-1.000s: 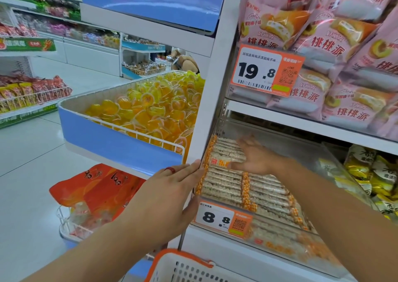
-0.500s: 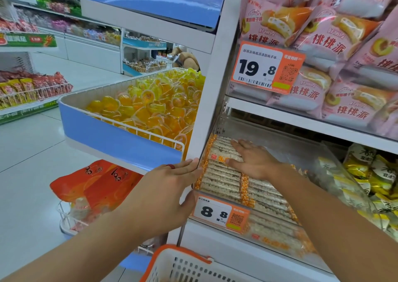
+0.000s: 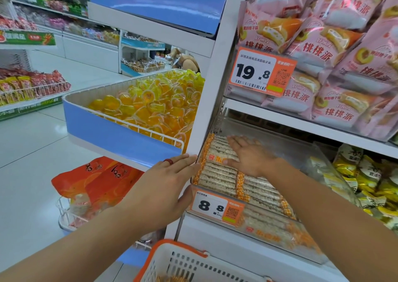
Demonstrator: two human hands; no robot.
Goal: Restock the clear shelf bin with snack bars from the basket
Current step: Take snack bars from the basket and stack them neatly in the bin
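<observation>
Where the snack bars sit: stacked in tight rows inside the clear shelf bin [image 3: 323,159], on the lower shelf just right of the white upright post [image 3: 212,92].
Snack bars [image 3: 217,174]: pale, long packs with orange checked ends, lying flat side by side; more rows show through the bin's clear front wall.
Right hand [image 3: 251,157]: reaches into the bin from the right, palm down, fingers straight and spread, resting flat on the top layer of bars — holding nothing.
Left hand [image 3: 163,187]: outside the bin at its left front corner, fingers straight and together, their tips touching the corner by the post; the thumb lies below, near the price tag. A red ring [image 3: 168,161] sits on one finger.
Price tag [image 3: 217,206]: orange and white, reads 8.8, fixed to the bin's front edge.
Basket [image 3: 193,260]: white with an orange rim, at the bottom edge of the view, below the bin; a bit of orange checked wrapper shows inside it.
Shelf above: pink cake packets [image 3: 323,51] piled behind a 19.8 tag [image 3: 261,72].
Right of the bin: yellow packets [image 3: 370,185] in the next compartment.
Left of the post: a blue-fronted tray [image 3: 120,135] heaped with yellow jelly cups [image 3: 150,105] — beneath it, orange bags [image 3: 97,180] in a wire rack.
</observation>
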